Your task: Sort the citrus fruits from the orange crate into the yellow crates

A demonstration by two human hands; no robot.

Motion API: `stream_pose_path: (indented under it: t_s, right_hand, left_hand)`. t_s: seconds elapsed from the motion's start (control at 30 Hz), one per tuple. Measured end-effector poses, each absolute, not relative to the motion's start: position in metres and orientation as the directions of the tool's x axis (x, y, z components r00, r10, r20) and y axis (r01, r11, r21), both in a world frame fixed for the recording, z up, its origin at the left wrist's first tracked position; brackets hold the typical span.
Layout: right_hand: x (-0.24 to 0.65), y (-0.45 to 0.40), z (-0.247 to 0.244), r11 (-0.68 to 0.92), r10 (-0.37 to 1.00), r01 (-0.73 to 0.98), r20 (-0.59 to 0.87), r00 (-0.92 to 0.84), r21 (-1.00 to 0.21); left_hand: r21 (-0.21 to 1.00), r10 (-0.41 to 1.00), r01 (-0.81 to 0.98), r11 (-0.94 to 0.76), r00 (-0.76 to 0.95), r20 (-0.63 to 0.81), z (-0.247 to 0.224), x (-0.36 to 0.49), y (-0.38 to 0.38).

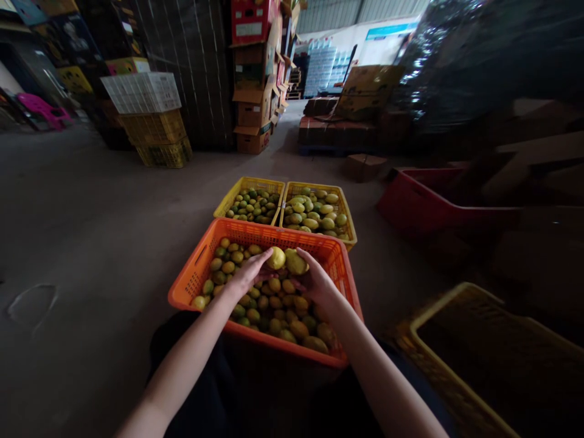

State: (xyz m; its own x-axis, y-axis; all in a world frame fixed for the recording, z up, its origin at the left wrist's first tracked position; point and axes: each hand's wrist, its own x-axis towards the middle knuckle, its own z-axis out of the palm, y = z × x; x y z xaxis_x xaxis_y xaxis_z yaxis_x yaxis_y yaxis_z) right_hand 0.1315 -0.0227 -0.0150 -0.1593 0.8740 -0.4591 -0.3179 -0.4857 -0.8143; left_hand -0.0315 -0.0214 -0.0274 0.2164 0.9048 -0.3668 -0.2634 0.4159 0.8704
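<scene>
My left hand point(249, 275) is closed round a yellow lemon point(276, 258), thumb on top of it. Beside it, my right hand point(314, 280) grips a greener, larger lemon point(296, 262). The two fruits are held close together above an orange plastic crate point(191, 277). Many loose lemons point(274, 307), yellow to green, fill the bottom of that crate. Behind it stand two yellow crates: the left crate point(223, 204) holds small greenish lemons point(253, 204), and the right crate point(349, 226) holds larger, paler ones point(314, 210).
A yellow crate point(438, 310) stands close at my right, with a red bin point(410, 198) beyond it. Stacked crates point(157, 131) stand at the back left, near piled cardboard boxes point(253, 112). One low carton point(365, 165) sits on the floor behind.
</scene>
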Motion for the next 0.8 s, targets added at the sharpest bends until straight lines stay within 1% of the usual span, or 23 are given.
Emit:
stream_pose_path:
  t_s: [0.07, 0.1, 0.13, 0.17, 0.2, 0.23, 0.3, 0.37, 0.4, 0.47, 0.57, 0.67, 0.73, 0.8]
  right_hand:
    - [0.133, -0.022, -0.017, -0.479, 0.878, -0.264, -0.452, -0.159, -0.837]
    - [0.134, -0.022, -0.019, -0.43, 0.903, -0.216, -0.413, -0.122, -0.877]
    - [0.135, -0.023, -0.02, -0.34, 0.94, -0.14, -0.335, -0.062, -0.93]
    - [0.136, -0.023, -0.022, -0.23, 0.973, -0.035, -0.23, 0.01, -0.973]
    - [0.136, -0.024, -0.023, -0.118, 0.991, 0.093, -0.111, 0.07, -0.989]
    - [0.136, -0.025, -0.023, -0.015, 0.995, 0.229, 0.008, 0.101, -0.973]
    - [0.136, -0.028, -0.024, 0.138, 0.977, 0.458, 0.196, 0.082, -0.878]
    - [0.134, -0.03, -0.024, 0.216, 0.955, 0.571, 0.293, 0.046, -0.792]
    - [0.132, -0.031, -0.025, 0.235, 0.948, 0.591, 0.317, 0.038, -0.772]
    - [0.131, -0.032, -0.025, 0.244, 0.942, 0.587, 0.333, 0.047, -0.772]
    - [0.131, -0.031, -0.026, 0.254, 0.934, 0.535, 0.348, 0.08, -0.806]
    - [0.134, -0.029, -0.025, 0.3, 0.921, 0.473, 0.38, 0.081, -0.828]
    - [0.137, -0.028, -0.023, 0.321, 0.925, 0.402, 0.375, 0.062, -0.857]
    - [0.14, -0.028, -0.02, 0.33, 0.937, 0.276, 0.348, 0.02, -0.903]
  left_hand:
    - [0.937, 0.956, -0.209, 0.281, 0.15, -0.253, -0.03, -0.032, -0.021]
    - [0.975, 0.983, -0.145, 0.17, 0.099, -0.156, -0.032, -0.032, -0.021]
    - [0.997, 0.998, -0.056, 0.044, 0.047, -0.042, -0.034, -0.033, -0.02]
    - [0.996, 0.997, 0.042, -0.073, 0.006, 0.073, -0.035, -0.034, -0.02]
    - [0.977, 0.985, 0.133, -0.168, -0.014, 0.172, -0.036, -0.035, -0.02]
    - [0.95, 0.969, 0.204, -0.238, -0.015, 0.247, -0.036, -0.036, -0.02]
    - [0.908, 0.943, 0.266, -0.324, 0.014, 0.332, -0.037, -0.038, -0.02]
    - [0.889, 0.925, 0.264, -0.375, 0.05, 0.375, -0.037, -0.037, -0.021]
    - [0.884, 0.919, 0.255, -0.392, 0.064, 0.389, -0.036, -0.037, -0.022]
    - [0.888, 0.915, 0.22, -0.404, 0.082, 0.396, -0.036, -0.036, -0.022]
    - [0.912, 0.924, 0.15, -0.381, 0.093, 0.371, -0.034, -0.036, -0.023]
    - [0.935, 0.937, 0.088, -0.343, 0.098, 0.335, -0.031, -0.037, -0.024]
    - [0.95, 0.945, 0.033, -0.312, 0.113, 0.307, -0.027, -0.039, -0.024]
    - [0.958, 0.949, -0.036, -0.283, 0.133, 0.285, -0.022, -0.041, -0.024]
